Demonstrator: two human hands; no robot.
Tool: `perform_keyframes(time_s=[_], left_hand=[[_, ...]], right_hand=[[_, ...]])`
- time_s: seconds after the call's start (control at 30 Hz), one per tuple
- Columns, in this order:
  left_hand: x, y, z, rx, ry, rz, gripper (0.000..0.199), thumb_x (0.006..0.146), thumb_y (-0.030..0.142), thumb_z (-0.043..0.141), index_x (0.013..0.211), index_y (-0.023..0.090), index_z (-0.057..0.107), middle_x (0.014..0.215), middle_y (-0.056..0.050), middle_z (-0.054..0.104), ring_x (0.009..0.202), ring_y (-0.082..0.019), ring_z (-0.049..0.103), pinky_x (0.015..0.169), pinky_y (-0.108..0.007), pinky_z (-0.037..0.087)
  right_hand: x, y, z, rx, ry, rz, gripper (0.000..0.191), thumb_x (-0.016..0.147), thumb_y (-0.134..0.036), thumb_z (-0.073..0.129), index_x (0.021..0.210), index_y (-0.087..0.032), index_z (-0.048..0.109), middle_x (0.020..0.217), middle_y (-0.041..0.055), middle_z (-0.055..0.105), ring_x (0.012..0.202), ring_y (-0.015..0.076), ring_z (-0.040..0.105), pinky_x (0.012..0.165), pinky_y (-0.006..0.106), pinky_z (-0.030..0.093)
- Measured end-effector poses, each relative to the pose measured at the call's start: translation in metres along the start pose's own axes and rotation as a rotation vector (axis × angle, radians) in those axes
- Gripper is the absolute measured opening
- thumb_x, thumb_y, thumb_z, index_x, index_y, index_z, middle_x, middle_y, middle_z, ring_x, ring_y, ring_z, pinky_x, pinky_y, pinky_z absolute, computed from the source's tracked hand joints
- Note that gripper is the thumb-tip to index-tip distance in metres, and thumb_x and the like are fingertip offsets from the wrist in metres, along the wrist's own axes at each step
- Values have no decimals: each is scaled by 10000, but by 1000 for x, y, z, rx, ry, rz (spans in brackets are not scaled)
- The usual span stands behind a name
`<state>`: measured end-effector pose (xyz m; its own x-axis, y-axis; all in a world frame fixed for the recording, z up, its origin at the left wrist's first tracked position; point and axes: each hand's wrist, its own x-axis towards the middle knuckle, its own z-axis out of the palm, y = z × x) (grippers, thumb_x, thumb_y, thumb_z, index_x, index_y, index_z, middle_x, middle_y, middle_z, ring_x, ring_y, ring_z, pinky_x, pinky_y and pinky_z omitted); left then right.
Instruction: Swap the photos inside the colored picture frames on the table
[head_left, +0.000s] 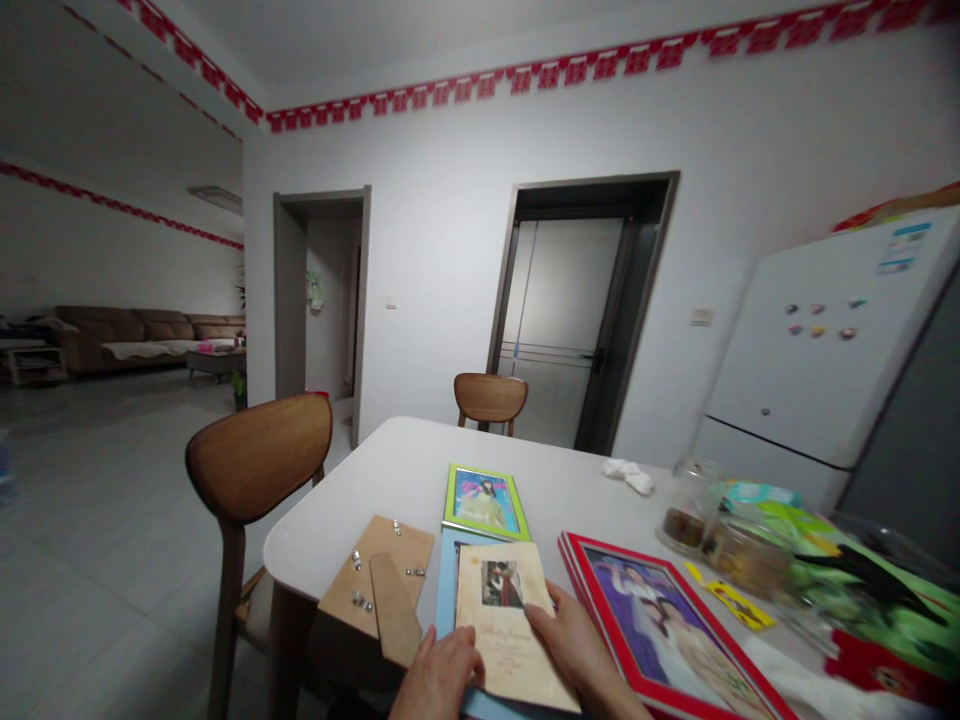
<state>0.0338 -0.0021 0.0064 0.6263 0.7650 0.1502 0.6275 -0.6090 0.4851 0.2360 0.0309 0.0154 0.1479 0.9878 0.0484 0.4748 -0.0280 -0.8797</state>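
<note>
Bottom centre, my right hand (574, 635) grips the card (517, 625) — my left hand (442, 675) touches it (its grip I can't tell) — over the blue frame (448, 580).

matt cream paper card (501, 640), smooth white tabletop (540, 480), brown wooden chair back (259, 455)

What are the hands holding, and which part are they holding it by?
The cream card: the right hand has its right edge, thumb on top, and fingers of the left hand touch its lower left edge.
</note>
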Motion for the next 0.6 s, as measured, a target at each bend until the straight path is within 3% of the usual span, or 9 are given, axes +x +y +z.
perform_keyframes(time_s=[0.13,0.33,0.6], left_hand=[[4,-2,1,10,-77,-6,316,635,200,610,929,217,497,1287,-68,396,1180,-219,337,984,-455,182],[6,-3,7,70,-94,-17,354,624,211,637,950,211,499,1290,-68,395,1190,-206,324,985,-461,178],[3,8,3,151,-104,-21,416,672,221,605,1067,223,473,1304,-88,372,1211,-202,287,999,-443,153]], right_hand=[[-2,-8,1,-354,64,-97,330,695,-251,391,966,-118,526,945,128,634,862,204,590,726,267,430],[-11,-12,2,-779,125,-61,334,747,-379,358,903,-161,557,850,132,616,777,258,595,621,334,419],[-14,-8,8,-954,208,-98,406,779,-440,316,968,-162,544,864,119,565,782,255,575,595,327,402]])
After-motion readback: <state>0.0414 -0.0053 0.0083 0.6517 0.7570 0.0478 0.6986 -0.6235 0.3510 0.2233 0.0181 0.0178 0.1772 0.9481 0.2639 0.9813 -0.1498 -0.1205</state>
